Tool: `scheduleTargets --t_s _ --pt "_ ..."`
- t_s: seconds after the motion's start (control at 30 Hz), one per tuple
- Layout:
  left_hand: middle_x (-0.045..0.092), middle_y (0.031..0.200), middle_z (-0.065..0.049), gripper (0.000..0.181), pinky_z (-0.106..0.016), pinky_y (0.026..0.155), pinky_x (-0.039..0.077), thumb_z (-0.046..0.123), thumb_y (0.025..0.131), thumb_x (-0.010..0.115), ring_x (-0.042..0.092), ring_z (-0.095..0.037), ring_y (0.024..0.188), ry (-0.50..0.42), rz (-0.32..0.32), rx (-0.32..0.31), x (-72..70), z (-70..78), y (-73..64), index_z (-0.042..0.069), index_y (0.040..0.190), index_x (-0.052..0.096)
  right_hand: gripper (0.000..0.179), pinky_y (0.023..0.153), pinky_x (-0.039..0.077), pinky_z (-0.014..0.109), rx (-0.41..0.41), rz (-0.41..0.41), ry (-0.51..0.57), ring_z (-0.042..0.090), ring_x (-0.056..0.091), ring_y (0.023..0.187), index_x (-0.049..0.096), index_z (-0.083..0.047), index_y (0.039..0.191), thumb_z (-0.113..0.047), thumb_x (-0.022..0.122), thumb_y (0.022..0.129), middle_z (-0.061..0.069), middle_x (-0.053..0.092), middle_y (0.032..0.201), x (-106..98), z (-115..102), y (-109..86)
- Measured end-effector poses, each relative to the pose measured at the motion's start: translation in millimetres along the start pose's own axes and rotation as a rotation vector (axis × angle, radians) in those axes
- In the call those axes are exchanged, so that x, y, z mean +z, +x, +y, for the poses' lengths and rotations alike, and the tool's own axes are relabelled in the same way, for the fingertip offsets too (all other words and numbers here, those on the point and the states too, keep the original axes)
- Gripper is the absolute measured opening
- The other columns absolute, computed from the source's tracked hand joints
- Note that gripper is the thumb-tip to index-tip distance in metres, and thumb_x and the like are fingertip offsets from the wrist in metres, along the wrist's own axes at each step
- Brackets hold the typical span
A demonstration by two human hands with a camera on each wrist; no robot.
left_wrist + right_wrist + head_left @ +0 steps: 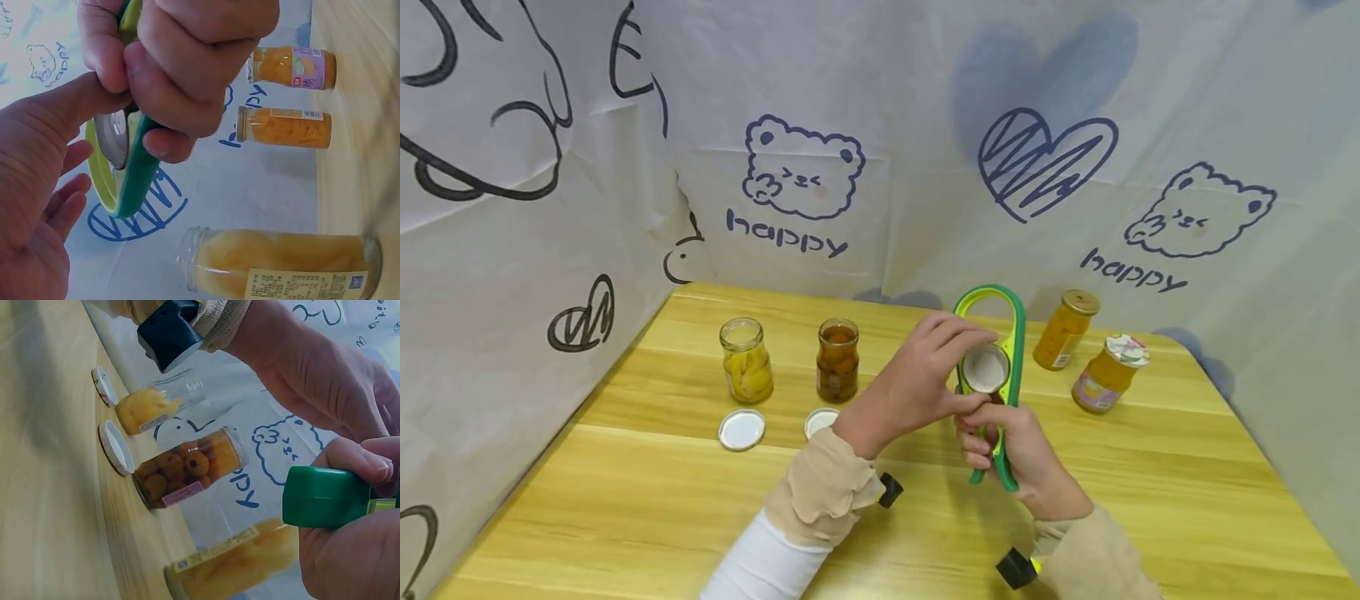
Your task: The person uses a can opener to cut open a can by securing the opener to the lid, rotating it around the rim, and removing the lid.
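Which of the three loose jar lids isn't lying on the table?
The lid held by the left hand at the green jar opener. The other two lids lie on the table near the yellow-fruit jar and the brown-fruit jar.

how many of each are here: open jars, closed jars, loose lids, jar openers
Open jars: 3, one hidden in the head view
Closed jars: 2
Loose lids: 3
Jar opener: 1
Total: 9

"happy" (pixel 786 233) (twice) on white backdrop (pixel 917 108)
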State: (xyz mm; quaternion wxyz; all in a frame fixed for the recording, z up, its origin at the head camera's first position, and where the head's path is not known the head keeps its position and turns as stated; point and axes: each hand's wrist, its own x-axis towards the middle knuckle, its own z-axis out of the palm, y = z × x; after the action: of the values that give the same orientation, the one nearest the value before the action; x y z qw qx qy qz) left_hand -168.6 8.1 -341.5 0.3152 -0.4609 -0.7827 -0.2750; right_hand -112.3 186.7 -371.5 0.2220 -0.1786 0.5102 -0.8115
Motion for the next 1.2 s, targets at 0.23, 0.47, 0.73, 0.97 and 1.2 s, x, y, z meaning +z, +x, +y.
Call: scheduleTargets --t_s 0.23,0.47,0.73,0.97,1.2 --pt "0.067 0.131 -0.007 0.046 -0.027 0.106 0.053 0.017 0.088 0.08 0.065 -0.02 0.122 0.051 -0.019 0.141 -8.9 7.0 4.5 0.008 0.131 0.066 0.023 0.051 0.02 0.03 0.001 0.018 -0.11 0.009 0.032 0.052 0.051 -0.017 0.091 0.002 0.041 0.099 -0.007 0.052 0.072 6.8 -6.6 -4.8" --pt "0.067 0.133 -0.011 0.049 -0.025 0.104 0.055 0.014 0.088 0.078 0.068 -0.021 0.12 0.006 0.006 0.156 -10.5 8.7 5.5 0.003 0.133 0.063 0.022 0.051 0.022 0.029 0.016 0.011 -0.149 0.009 0.033 0.053 0.05 -0.016 0.089 0.001 0.042 0.099 -0.007 0.052 0.072 8.0 -13.3 -7.4" --pt "0.069 0.133 -0.011 0.049 -0.026 0.103 0.056 0.012 0.088 0.079 0.069 -0.021 0.119 0.014 0.017 0.157 -10.9 8.3 4.3 0.004 0.134 0.066 0.02 0.051 0.025 0.03 0.002 0.024 -0.213 0.01 0.036 0.055 0.052 -0.016 0.092 0.0 0.043 0.1 -0.006 0.053 0.076 5.9 -16.5 -7.8" --pt "0.069 0.13 -0.011 0.044 -0.026 0.1 0.057 0.013 0.089 0.079 0.069 -0.021 0.117 -0.002 -0.019 0.114 -13.2 7.4 1.8 0.012 0.132 0.07 0.013 0.053 0.035 0.023 0.017 0.135 -0.27 0.008 0.04 0.057 0.049 -0.014 0.108 -0.004 0.045 0.101 -0.008 0.056 0.079 2.7 -20.4 -10.1" --pt "0.068 0.127 -0.011 0.037 -0.024 0.095 0.059 0.016 0.088 0.08 0.069 -0.02 0.114 -0.007 -0.09 0.072 -21.0 3.3 -0.8 0.016 0.125 0.075 0.008 0.053 0.04 0.019 0.018 0.226 -0.309 0.008 0.04 0.058 0.044 -0.013 0.111 -0.009 0.047 0.104 -0.007 0.049 0.075 -5.1 -31.5 -14.0"
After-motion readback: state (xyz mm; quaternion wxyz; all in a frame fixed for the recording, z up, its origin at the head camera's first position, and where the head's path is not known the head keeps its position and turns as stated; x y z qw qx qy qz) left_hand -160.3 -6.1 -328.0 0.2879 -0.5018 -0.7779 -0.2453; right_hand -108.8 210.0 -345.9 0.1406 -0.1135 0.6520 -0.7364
